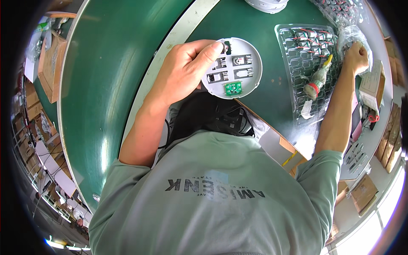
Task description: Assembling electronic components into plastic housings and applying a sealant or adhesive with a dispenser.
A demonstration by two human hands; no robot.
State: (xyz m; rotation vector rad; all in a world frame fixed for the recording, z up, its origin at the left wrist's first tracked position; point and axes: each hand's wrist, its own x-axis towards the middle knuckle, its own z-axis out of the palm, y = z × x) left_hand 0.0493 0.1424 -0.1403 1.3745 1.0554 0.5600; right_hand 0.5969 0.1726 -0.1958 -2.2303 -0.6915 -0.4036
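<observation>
My left hand (182, 70) grips a round white plastic housing (245, 47) by its left edge, thumb on top. The housing is tilted so its inside faces up, showing several slotted recesses and a small green circuit board (233, 88) at its near edge. Far to the right, my right hand (357, 58) is closed, with its fingers curled beside a clear plastic bag (349, 35); whatever it holds is hidden. Left of that hand lies a clear moulded tray (297, 70), with several small parts with red wires (313, 41) in its far pockets.
On the tray rests a wrapped bottle-like tool (316, 83) with a yellow tip and red band. Another round white part (267, 5) sits at the far edge. A small carton (370, 89) stands at the right. The green tabletop (110, 63) has a pale raised strip (168, 46).
</observation>
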